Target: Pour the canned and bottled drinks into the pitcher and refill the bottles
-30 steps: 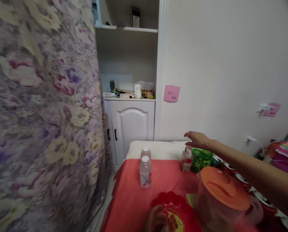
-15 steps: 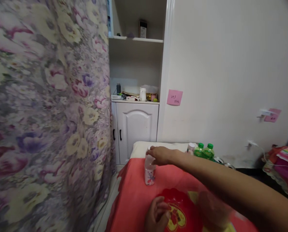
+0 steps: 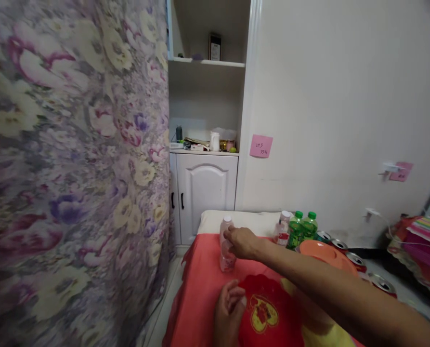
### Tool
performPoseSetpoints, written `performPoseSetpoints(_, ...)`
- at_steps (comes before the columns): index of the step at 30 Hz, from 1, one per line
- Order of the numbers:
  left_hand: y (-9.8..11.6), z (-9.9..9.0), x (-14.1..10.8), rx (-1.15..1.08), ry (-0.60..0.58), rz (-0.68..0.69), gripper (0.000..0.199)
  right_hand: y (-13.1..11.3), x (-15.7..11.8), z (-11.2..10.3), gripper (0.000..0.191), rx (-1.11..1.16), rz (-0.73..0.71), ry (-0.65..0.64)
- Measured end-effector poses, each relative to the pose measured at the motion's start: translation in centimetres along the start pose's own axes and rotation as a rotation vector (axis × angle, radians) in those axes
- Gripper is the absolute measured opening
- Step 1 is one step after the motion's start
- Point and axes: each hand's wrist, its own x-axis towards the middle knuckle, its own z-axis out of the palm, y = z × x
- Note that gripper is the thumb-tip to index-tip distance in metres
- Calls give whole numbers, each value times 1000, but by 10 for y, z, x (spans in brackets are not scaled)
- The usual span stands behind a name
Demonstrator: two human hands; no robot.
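A clear plastic bottle (image 3: 224,248) with a white cap and a faint pink print stands upright on the red cloth (image 3: 200,284). The fingers of my right hand (image 3: 242,242) are closed on the bottle's right side, below its cap. Nearer to me, my left hand (image 3: 229,306) holds nothing, its fingers loosely curled and its thumb apart. It hovers by the left edge of a red scalloped tray (image 3: 287,308), which has a yellow heart design on its bottom. My right forearm crosses over the tray's right side and hides part of what lies there.
Toward the back right stand another clear bottle (image 3: 283,230) with a white cap and two green bottles (image 3: 309,225). An orange bowl (image 3: 321,250) and several cans (image 3: 381,283) are beside them. A floral curtain (image 3: 92,193) hangs at left; a white cabinet (image 3: 210,193) stands behind.
My right hand has slid from the bottle's cap down to its side, uncovering the cap. The view has shifted slightly, and the bowl and cans show more fully. My left hand stays near the tray.
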Motion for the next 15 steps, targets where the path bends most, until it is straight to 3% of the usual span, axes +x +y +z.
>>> performPoseSetpoints(4, 16, -13, 3, 16, 146, 58, 57, 0, -35, -27, 32, 29, 37, 100)
performPoseSetpoints(6, 25, -17, 1, 131, 117, 110, 61, -2, -66, -41, 29, 59, 48, 134)
performPoseSetpoints(9, 33, -17, -9, 339, 140, 358, 63, -11, -125, -48, 26, 200, 55, 196)
performPoseSetpoints(12, 38, -11, -27, 451, 17, 493, 62, -22, -181, -33, 25, 462, 74, 251)
performPoseSetpoints(15, 47, -3, -52, 464, -170, 388, 54, -25, -220, -1, 34, 658, 63, 386)
